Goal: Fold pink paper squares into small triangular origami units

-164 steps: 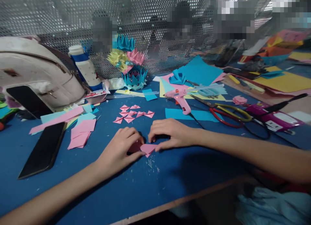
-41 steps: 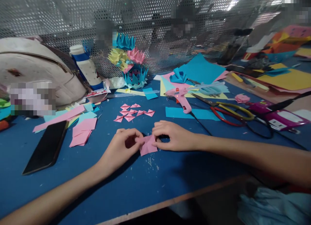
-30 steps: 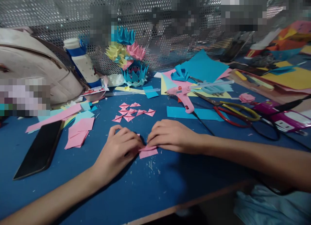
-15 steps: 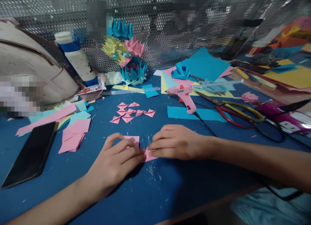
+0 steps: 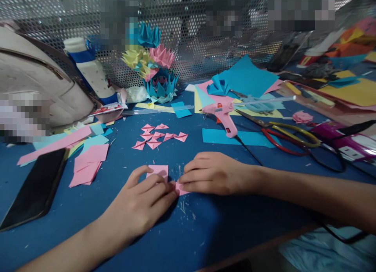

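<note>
Between my hands lies a small pink paper (image 5: 181, 189), partly hidden by fingertips of both. My left hand (image 5: 148, 199) presses its left end, fingers bent and close together. From the right, my right hand (image 5: 216, 174) pinches or presses the same paper against the table. Another pink square (image 5: 158, 172) shows beyond my left fingers, partly covered by them. Farther off sits a group of several folded pink pieces (image 5: 153, 140). A stack of pink squares (image 5: 88, 166) rests to the left of my left hand.
A pink glue gun (image 5: 225, 115) lies on a blue strip (image 5: 211, 135), its cord running toward my right forearm. Scissors (image 5: 289, 136) are right of it. A phone (image 5: 37, 187) lies at left, with a bottle (image 5: 91, 68) and folded paper flowers (image 5: 160, 84) at the back.
My left hand has shifted slightly, uncovering more of the pink square beyond it. My right hand stays nearly in place on the small paper.
</note>
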Motion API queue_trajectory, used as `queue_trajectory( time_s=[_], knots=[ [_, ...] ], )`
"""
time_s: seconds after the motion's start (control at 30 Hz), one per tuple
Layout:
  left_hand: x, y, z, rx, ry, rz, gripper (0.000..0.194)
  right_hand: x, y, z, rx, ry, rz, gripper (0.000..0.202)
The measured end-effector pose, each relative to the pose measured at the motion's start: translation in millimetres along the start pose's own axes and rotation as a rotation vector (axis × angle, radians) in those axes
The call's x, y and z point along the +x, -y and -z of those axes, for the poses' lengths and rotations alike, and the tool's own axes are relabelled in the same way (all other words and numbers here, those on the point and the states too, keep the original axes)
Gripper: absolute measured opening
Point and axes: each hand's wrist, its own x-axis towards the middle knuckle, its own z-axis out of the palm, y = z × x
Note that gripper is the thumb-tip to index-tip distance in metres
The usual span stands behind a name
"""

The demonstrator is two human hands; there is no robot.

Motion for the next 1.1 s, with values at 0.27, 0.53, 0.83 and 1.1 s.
queue_trajectory(
  time_s=[0.27, 0.53, 0.83, 1.1],
  knots=[
    [-5, -31, 3.9, 0.297, 0.027, -0.009, 0.040, 5, 3, 0, 0.118, 0.081, -0.052, 0.029],
    [-9, -44, 3.1, 0.383, 0.069, 0.074, 0.044, 17, 15, -4, 0.047, 0.077, -0.104, 0.038],
    [-3, -34, 12.0, 0.358, 0.120, 0.092, 0.037, 11, 13, 32, -0.059, 0.291, -0.155, 0.022],
    [12, -10, 6.3, -0.107, 0.160, 0.328, 0.017, 7, 4, -4, 0.160, 0.029, -0.272, 0.021]
  ],
)
